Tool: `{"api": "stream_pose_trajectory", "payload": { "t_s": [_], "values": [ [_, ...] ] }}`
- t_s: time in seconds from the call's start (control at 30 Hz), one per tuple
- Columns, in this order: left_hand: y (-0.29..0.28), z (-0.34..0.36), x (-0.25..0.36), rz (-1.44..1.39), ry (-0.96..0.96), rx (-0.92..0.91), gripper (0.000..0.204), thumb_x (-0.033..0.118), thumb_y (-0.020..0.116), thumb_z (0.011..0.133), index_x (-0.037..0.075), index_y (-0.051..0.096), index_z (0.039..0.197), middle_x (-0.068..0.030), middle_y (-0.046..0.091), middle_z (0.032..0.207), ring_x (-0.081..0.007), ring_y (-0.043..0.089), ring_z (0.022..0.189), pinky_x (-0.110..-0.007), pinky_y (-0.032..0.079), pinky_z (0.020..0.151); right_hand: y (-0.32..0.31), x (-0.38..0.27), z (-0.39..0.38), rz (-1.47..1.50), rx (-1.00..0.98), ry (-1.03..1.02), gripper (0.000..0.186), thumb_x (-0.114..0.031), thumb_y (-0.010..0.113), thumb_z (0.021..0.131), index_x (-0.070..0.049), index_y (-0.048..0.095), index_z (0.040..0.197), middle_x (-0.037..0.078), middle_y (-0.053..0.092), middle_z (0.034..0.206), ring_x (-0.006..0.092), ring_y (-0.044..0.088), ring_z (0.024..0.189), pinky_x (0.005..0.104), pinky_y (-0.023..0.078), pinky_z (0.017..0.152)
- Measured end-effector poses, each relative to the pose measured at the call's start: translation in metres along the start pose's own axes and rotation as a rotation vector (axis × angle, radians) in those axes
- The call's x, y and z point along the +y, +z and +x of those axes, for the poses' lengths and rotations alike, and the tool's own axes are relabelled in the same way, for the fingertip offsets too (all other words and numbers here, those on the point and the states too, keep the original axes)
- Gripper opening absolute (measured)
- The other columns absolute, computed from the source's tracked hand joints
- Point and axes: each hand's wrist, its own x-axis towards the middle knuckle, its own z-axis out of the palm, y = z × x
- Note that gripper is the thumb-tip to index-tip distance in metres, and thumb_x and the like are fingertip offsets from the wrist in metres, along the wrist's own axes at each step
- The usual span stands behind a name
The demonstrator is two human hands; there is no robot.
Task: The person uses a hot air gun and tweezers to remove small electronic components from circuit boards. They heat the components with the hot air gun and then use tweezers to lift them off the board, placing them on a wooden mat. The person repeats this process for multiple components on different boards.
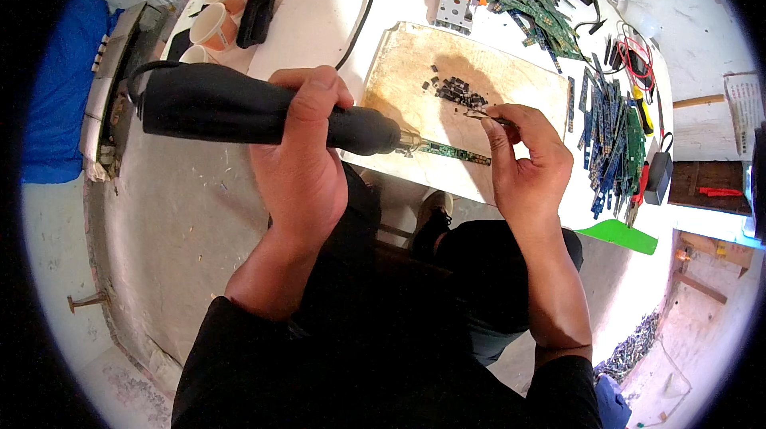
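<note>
Head view: the left hand (299, 166) wraps a black hot-air gun (255, 114), nozzle at the narrow green circuit board (453, 153) lying on the wooden board (415, 62) on the white worktop (319, 22). The right hand (523, 162), grip pinching tweezers (488, 116), hovers above the loose black chips (456, 90). Best keep the nozzle steady and lift components only once the solder softens.

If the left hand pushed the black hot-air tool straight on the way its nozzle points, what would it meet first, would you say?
Most likely the narrow green circuit strip lying just off the nozzle of the hot-air tool in the left hand, on the worn board. Beyond it come the right hand's fingers, though depth is unclear.
</note>
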Motion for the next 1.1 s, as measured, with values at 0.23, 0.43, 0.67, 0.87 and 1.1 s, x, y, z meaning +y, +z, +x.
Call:
{"api": "stream_pose_trajectory", "payload": {
  "t_s": [0.23,0.43,0.67,0.87,1.1],
  "values": [
    [0.0033,-0.0008,0.0032,0.091,-0.010,0.000,0.011,0.014,0.059,0.096,0.007,0.052,0.090,-0.0047,0.051,0.087,-0.0141,0.051,0.085,-0.031,0.045,0.083,-0.0049,0.0044,-0.0014,0.179,-0.118,0.019,0.014,0.002,0.073,0.085,0.000,0.069,0.098,0.014,0.070,0.091,0.0241,0.068,0.074,0.0298,0.054,0.069],
    [0.0058,-0.0018,0.0013,0.098,-0.019,0.001,0.010,0.014,0.060,0.096,0.007,0.053,0.092,-0.0039,0.050,0.088,-0.0144,0.051,0.086,-0.031,0.044,0.083,-0.0039,-0.0010,-0.0040,0.143,-0.230,-0.035,0.013,0.005,0.072,0.081,0.000,0.069,0.093,0.014,0.069,0.090,0.0276,0.068,0.079,0.0325,0.054,0.071],
    [0.0030,-0.0009,-0.0006,-0.038,-0.008,-0.011,0.009,0.010,0.065,0.098,0.003,0.061,0.096,-0.0042,0.062,0.087,-0.0111,0.057,0.084,-0.026,0.045,0.085,-0.0015,-0.0035,-0.0042,0.153,-0.232,-0.048,0.013,0.006,0.072,0.080,0.000,0.069,0.091,0.014,0.069,0.086,0.0305,0.068,0.080,0.0340,0.054,0.071],
    [0.0026,-0.0007,-0.0011,-0.040,-0.009,-0.014,0.008,0.009,0.065,0.097,0.003,0.061,0.095,-0.0049,0.062,0.087,-0.0115,0.058,0.084,-0.026,0.046,0.086,0.0002,-0.0016,-0.0030,0.151,-0.249,-0.053,0.013,0.005,0.072,0.080,0.000,0.069,0.091,0.014,0.069,0.086,0.0304,0.068,0.079,0.0347,0.054,0.071],
    [0.0013,-0.0008,-0.0002,-0.057,-0.010,-0.015,0.007,0.009,0.066,0.097,0.003,0.061,0.095,-0.0049,0.062,0.087,-0.0114,0.059,0.084,-0.027,0.046,0.086,0.0015,-0.0018,-0.0046,0.149,-0.225,-0.052,0.013,0.004,0.073,0.080,0.000,0.069,0.092,0.014,0.069,0.086,0.0298,0.068,0.078,0.0342,0.054,0.070]
  ]
}}
